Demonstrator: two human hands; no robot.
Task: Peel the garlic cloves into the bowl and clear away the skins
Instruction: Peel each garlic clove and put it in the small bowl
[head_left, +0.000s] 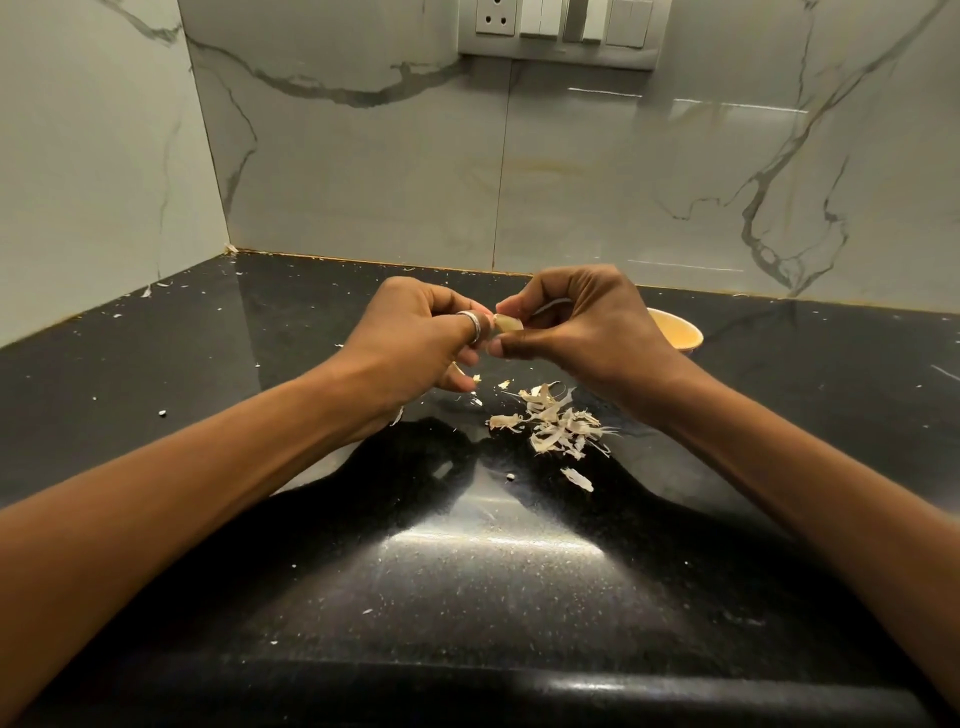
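Note:
Both hands meet above the black counter (260, 364), pinching one pale garlic clove (508, 324) between them. My left hand (415, 343), with a silver ring on one finger, holds the clove's left end. My right hand (582, 327) pinches its right side with thumb and fingertips. A small piece of skin shows under my left hand's lower fingers. A heap of dry garlic skins (556, 423) lies on the counter just below the hands. A small yellow bowl (678, 330) stands behind my right hand, mostly hidden by it; its contents are not visible.
Marble-patterned walls close the counter at the back and left, forming a corner. A socket and switch panel (558, 31) is high on the back wall. Tiny skin flecks are scattered over the counter. The rounded front edge (493, 686) runs along the bottom.

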